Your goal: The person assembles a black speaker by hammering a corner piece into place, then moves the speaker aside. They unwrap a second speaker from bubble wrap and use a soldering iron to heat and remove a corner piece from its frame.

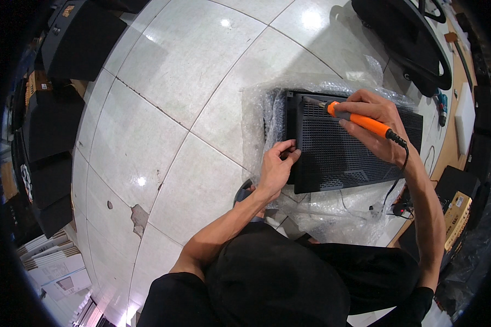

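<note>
An orange soldering iron is held in my right hand, its grey tip angled over the top left corner of a black case panel covered in small holes. From the iron's rear end a black cord curls down past my right wrist. My left hand has its thumb and forefinger closed on the panel's left edge. Clear bubble wrap lies beneath and around the panel. Another dark piece sits under the panel at its left side; most of it is hidden.
Pale floor tiles spread to the left. A black chair stands at the far right, near a teal power drill. Large black cabinets line the far left, with white cartons at the near left. A yellow box is at the right.
</note>
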The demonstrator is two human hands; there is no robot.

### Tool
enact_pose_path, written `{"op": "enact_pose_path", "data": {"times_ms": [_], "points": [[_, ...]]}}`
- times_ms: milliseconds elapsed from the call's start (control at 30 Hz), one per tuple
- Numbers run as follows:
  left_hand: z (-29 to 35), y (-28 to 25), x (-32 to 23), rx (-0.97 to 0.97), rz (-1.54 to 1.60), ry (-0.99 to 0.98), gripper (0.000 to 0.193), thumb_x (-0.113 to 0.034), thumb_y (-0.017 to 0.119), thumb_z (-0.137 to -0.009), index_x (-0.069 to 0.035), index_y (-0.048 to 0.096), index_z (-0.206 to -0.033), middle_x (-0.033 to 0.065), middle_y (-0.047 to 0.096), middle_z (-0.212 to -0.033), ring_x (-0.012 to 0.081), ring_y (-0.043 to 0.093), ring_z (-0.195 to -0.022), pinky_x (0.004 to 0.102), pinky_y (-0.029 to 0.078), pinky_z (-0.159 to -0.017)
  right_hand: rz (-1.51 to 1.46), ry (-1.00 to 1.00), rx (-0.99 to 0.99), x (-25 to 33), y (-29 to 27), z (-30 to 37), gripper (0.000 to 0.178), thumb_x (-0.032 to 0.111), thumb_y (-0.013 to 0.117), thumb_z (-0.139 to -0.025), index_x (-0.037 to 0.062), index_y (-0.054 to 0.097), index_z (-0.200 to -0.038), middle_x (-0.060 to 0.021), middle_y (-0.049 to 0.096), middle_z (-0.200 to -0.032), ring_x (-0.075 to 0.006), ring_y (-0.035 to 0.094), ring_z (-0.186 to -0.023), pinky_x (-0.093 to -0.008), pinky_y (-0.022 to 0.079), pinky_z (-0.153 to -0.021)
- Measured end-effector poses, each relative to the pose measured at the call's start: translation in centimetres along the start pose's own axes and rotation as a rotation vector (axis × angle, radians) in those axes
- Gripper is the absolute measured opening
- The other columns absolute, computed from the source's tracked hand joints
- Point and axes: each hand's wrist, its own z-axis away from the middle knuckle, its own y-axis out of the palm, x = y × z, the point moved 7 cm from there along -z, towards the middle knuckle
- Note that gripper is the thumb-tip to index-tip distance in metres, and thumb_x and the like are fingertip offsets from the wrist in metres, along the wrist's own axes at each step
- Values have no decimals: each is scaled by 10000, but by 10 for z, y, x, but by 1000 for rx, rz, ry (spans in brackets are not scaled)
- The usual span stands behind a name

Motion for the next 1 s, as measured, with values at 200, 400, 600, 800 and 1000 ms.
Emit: {"op": "enact_pose_path", "data": {"times_ms": [200, 400, 600, 800, 1000], "points": [[0, -1, 2, -25, 29, 3, 313, -36, 641, -857, 70, 600, -1148, 44, 593, -980, 108, 541, -881, 228, 436, -796, 27, -8, -42, 0, 5, 6, 281, 132, 701, -784, 88, 695, -1062, -68, 613, -908, -183, 602, -725, -306, 515, -630], [1, 1, -2, -8, -19, -4, 323, -20, 618, -882, 70, 573, -1189, 40, 600, -999, 97, 549, -912, 218, 434, -820, 20, -7, -45, -1, 6, 8, 295, 130, 709, -783, 95, 692, -1075, -78, 610, -930, -180, 606, -732, -303, 521, -634], [0, 0, 2, -14, 9, -2, 317, -15, 618, -880, 65, 578, -1185, 34, 603, -984, 91, 550, -901, 215, 436, -811, 24, -40, -56, 3, 7, 10, 290, 121, 707, -787, 91, 689, -1075, -79, 605, -935, -177, 603, -736, -304, 518, -628], [-2, 0, 5, -20, 58, -1, 319, -36, 653, -839, 77, 607, -1135, 54, 594, -992, 118, 546, -879, 236, 441, -801, 55, -63, -49, 3, 10, 13, 292, 111, 710, -783, 91, 689, -1074, -77, 602, -928, -184, 600, -730, -304, 512, -618], [-1, -2, 4, -30, 38, 4, 319, -43, 653, -841, 73, 609, -1135, 56, 597, -983, 121, 547, -875, 238, 442, -798, 25, -21, -56, 5, 6, 7, 291, 92, 726, -761, 103, 700, -1051, -78, 605, -940, -189, 609, -736, -304, 516, -631]]}}
